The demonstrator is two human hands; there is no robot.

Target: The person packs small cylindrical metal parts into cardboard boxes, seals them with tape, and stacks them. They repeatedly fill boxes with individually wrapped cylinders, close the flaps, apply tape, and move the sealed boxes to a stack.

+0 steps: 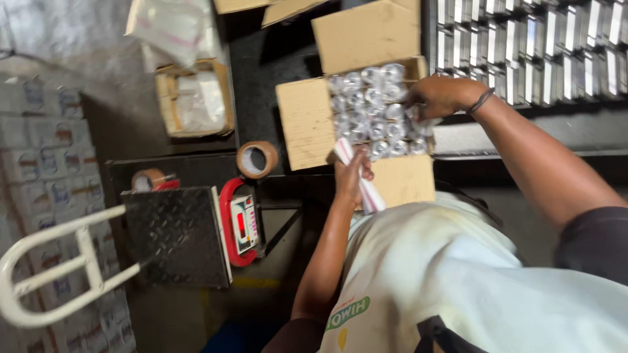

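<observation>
An open cardboard box [307,124] sits ahead of me, packed with several clear plastic-wrapped round items [366,111]. My right hand [438,95] reaches into the box's far right side, fingers closed on one of the wrapped items. My left hand [352,175] is at the box's near edge, gripping a folded white strip with red stripes [366,186] that hangs down past my palm. A dark band circles my right wrist.
A roll of brown packing tape [256,159] lies left of the box, with a tape dispenser [152,180] further left. A platform scale [176,235] with red display [242,222] stands below them. A smaller carton with plastic bags [194,98] sits at the back left. Racks of boxed items [530,46] fill the upper right.
</observation>
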